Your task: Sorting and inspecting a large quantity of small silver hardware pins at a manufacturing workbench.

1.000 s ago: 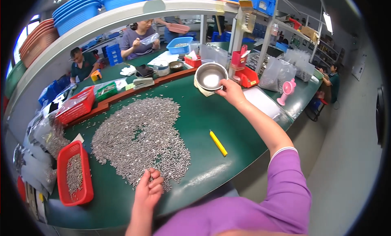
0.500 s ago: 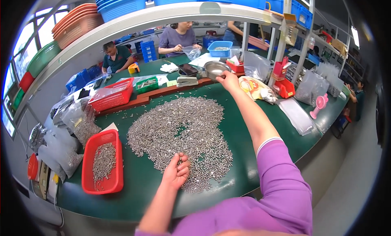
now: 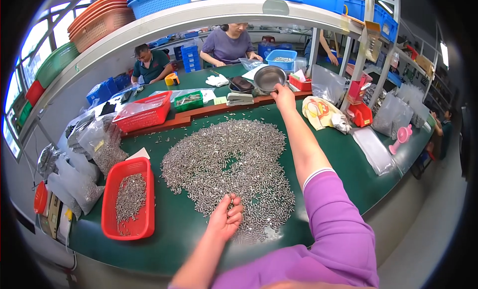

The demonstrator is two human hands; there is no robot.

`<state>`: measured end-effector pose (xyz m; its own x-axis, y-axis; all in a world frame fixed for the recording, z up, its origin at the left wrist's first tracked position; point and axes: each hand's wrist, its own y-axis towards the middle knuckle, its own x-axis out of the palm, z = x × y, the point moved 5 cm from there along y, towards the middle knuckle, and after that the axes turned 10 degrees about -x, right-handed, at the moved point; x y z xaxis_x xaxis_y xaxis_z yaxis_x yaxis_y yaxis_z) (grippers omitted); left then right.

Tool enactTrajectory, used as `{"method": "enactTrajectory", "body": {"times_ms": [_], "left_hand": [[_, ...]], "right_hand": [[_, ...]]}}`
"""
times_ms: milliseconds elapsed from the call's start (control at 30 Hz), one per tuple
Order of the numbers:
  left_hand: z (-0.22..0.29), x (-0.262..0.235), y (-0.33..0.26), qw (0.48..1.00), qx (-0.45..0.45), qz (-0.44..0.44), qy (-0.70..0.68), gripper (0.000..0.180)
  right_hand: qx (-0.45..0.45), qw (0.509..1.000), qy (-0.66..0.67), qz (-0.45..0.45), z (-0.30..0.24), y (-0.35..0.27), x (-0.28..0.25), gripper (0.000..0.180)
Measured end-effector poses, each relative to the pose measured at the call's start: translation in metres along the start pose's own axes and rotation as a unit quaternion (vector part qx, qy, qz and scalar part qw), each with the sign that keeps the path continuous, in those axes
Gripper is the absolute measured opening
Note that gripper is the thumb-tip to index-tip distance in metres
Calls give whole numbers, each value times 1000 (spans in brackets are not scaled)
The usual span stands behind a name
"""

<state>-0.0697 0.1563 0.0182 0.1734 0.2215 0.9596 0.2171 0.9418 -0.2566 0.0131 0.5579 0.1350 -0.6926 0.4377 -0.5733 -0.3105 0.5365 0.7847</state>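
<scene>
A wide pile of small silvery metal pins (image 3: 224, 144) covers the middle of the green table. My left hand (image 3: 226, 218) is at the pile's near edge, palm up, fingers curled around a few of these pins. Stretched out to the far side, my right hand (image 3: 283, 95) grips the near rim of a round steel bowl (image 3: 270, 78). The bowl's inside faces me and looks bare. To the left of the pile, a red plastic basket (image 3: 149, 189) contains more of the pins.
Clear bags of parts (image 3: 102, 144) stand at the left, by a red perforated basket (image 3: 144, 114). A reddish strip (image 3: 214, 108) runs behind the pile. On the right are a yellow cloth (image 3: 318, 112) and a pink fan (image 3: 400, 139). Two people sit across, below a shelf (image 3: 199, 12).
The bowl in my right hand has tipped so that more of its inside shows. My left hand stays closed at the pile's edge. The whole view has shifted slightly.
</scene>
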Motion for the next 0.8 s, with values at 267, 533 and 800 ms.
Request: {"method": "enactTrajectory", "body": {"times_ms": [267, 533, 800], "left_hand": [[-7, 3, 3, 1000, -3, 20, 5, 17], [-6, 2, 4, 1000, -2, 10, -5, 16], [-4, 0, 3, 1000, 9, 11, 9, 16]], "right_hand": [[41, 999, 27, -22, 26, -2, 14, 24], [98, 990, 87, -50, 20, 0, 40, 26], [58, 970, 227, -59, -34, 0, 65, 22]]}}
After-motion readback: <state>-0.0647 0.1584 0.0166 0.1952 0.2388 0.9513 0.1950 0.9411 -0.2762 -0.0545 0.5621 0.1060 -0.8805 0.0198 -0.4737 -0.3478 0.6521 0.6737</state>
